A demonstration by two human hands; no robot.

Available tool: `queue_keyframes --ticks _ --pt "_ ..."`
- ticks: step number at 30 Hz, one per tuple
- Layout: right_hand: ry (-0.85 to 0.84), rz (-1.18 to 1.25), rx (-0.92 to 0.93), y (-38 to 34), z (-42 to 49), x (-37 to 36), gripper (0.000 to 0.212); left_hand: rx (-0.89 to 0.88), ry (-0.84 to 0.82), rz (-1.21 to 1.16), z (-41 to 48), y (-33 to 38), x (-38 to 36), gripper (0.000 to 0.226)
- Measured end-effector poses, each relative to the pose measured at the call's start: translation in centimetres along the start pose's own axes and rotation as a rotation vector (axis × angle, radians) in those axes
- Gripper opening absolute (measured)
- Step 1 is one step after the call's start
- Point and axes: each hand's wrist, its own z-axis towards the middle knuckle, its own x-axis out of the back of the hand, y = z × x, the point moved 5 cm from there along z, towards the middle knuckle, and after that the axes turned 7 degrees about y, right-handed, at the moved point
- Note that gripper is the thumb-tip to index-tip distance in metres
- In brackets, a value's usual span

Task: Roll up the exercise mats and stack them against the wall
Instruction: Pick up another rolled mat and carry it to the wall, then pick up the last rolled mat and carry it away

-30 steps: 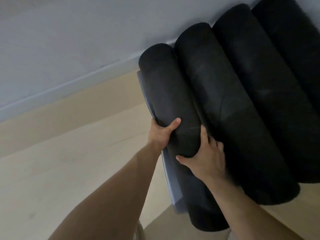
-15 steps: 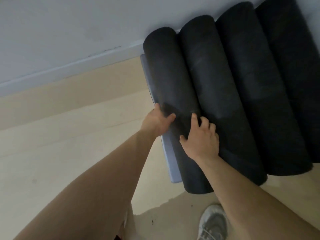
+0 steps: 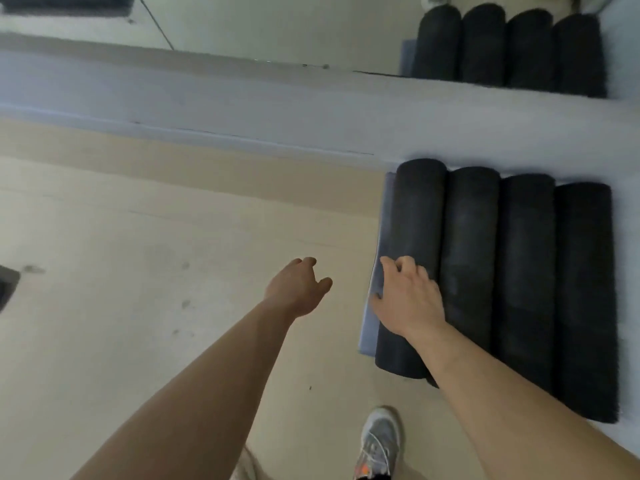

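Note:
Several black rolled mats lie side by side on the floor, their far ends against the wall. The leftmost rolled mat [image 3: 414,237] has a grey-blue loose flap [image 3: 379,268] showing along its left side. My right hand [image 3: 407,296] rests on this roll near its middle, fingers spread over the roll and the flap's edge. My left hand [image 3: 299,287] hovers over the bare floor to the left of the roll, fingers loosely apart, holding nothing. The neighbouring roll [image 3: 471,251] touches the leftmost one.
A mirror [image 3: 277,22] above the wall base reflects the rolled mats. The pale floor [image 3: 156,271] stretches to the left. A dark object [image 3: 7,285] sits at the left edge. My grey shoe [image 3: 379,441] stands near the rolls' near ends.
The leftmost roll has been set down against the others. My left hand has let go and moved left over the floor. My right hand stays on the roll. The view has pulled back.

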Motion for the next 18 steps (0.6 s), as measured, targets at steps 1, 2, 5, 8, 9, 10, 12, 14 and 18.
queue_keyframes --ticks 1,2,5,8,9,10,12,14,18 --pt "-0.015 -0.016 0.024 -2.0 -0.4 0.5 0.053 0.013 0.017 -0.029 -1.1 -1.3 1.4 0.065" --pt "-0.024 -0.03 0.049 -4.2 -0.7 1.0 0.052 0.023 0.039 -0.057 -2.1 -2.7 2.8 0.065" --pt "-0.037 -0.081 0.154 -11.9 -1.6 1.4 0.053 0.057 0.101 -0.117 -4.8 -8.4 6.7 0.063" --pt "-0.046 -0.133 0.265 -21.2 -2.8 0.8 0.056 0.116 0.148 -0.154 -7.8 -16.4 9.8 0.062" --pt "-0.052 -0.149 0.3 -24.4 -3.4 0.4 0.056 0.143 0.165 -0.165 -8.9 -19.4 10.7 0.062" --pt "-0.061 -0.166 0.333 -27.7 -4.0 0.0 0.056 0.171 0.178 -0.178 -10.2 -22.5 11.6 0.062" --pt "-0.073 -0.191 0.397 -34.5 -5.6 -0.9 0.056 0.233 0.2 -0.202 -12.9 -29.2 13.2 0.062" --pt "-0.09 -0.211 0.458 -41.2 -7.3 -2.0 0.057 0.293 0.216 -0.224 -15.6 -36.1 14.8 0.061" --pt "-0.135 -0.254 0.548 -54.0 -10.6 -4.7 0.057 0.402 0.255 -0.263 -21.2 -49.3 18.0 0.061"
